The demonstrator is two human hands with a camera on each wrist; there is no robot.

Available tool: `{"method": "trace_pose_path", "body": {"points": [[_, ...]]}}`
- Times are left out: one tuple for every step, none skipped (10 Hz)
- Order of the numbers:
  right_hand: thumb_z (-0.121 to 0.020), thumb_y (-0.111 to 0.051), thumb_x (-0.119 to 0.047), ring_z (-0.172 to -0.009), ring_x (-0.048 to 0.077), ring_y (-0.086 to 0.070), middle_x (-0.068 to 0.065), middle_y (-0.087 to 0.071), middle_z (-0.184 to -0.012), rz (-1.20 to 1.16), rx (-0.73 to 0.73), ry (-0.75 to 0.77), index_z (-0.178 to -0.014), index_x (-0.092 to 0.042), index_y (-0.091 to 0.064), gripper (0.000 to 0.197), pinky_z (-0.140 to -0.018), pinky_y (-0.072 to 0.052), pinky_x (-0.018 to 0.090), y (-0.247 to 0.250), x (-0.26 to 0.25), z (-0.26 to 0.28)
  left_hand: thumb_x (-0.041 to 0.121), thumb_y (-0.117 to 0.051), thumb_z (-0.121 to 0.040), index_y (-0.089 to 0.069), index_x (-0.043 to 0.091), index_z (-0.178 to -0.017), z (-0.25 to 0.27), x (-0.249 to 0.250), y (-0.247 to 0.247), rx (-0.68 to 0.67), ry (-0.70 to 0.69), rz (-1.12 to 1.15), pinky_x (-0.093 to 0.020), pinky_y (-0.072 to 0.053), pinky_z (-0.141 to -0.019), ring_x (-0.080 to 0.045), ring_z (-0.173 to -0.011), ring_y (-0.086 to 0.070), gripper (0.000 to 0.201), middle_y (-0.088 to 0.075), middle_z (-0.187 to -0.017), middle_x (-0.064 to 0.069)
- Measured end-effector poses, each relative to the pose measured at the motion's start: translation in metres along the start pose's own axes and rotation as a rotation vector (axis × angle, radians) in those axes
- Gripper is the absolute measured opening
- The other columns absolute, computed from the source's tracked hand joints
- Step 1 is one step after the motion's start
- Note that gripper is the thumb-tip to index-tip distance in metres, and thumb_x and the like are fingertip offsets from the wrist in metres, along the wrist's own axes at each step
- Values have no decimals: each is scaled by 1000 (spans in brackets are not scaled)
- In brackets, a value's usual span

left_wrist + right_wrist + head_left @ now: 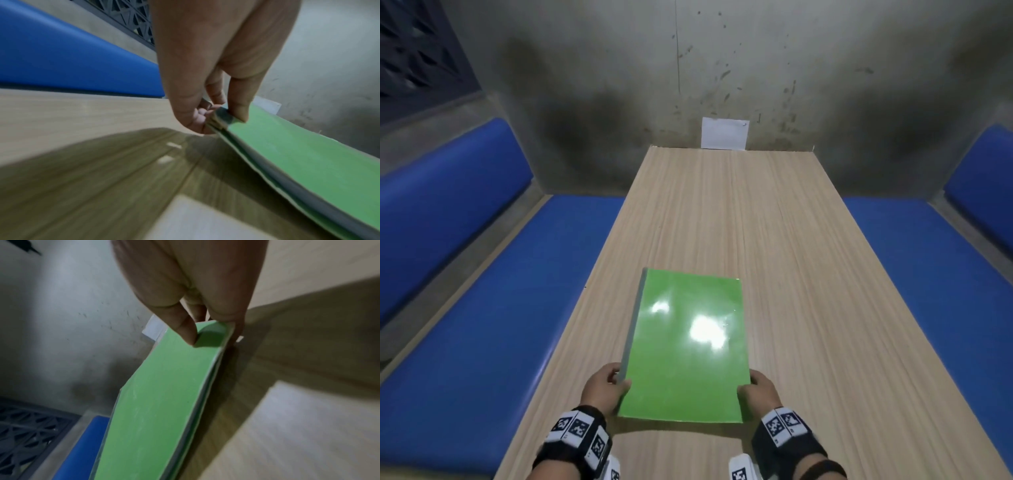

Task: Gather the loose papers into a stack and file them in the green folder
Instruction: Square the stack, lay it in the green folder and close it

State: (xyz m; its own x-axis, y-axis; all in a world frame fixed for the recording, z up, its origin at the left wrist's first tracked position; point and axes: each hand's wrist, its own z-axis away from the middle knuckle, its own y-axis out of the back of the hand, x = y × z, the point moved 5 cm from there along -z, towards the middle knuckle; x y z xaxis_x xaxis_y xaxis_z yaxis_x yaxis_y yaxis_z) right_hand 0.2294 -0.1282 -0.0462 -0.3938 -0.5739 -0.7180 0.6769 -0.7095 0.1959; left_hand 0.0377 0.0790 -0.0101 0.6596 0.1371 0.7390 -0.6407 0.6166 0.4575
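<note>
The green folder (685, 346) is closed, with a grey spine along its left edge, and hangs above the wooden table (808, 291), casting a shadow below. My left hand (604, 385) pinches its near left corner, thumb on top and fingers underneath. My right hand (758, 390) pinches the near right corner the same way. In the left wrist view the folder (298, 154) shows thin pale sheet edges between its covers under my left hand (216, 116). The right wrist view shows the folder (164, 394) with my right hand (207, 331) on its corner. No loose papers lie on the table.
Blue padded benches (493, 308) run along both sides of the table. A grey stained wall stands at the far end, with a white sheet (724, 133) fixed to it just above the table's far edge. A dark lattice grille (417, 58) is at upper left.
</note>
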Motion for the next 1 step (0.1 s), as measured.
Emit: {"method": "trace_pose_path", "body": {"points": [[-88,-52,9,-102,26,-59,15,-58,-130,23,74,27,-132,-6,-48,47,-90,-50,30,-8,-1,0,-2,-58,-85,-55,1,-124,0,-13,4,53,11,-16,-34,-45,-87,-26,-91,-55,39,-60,-98,-11]]}}
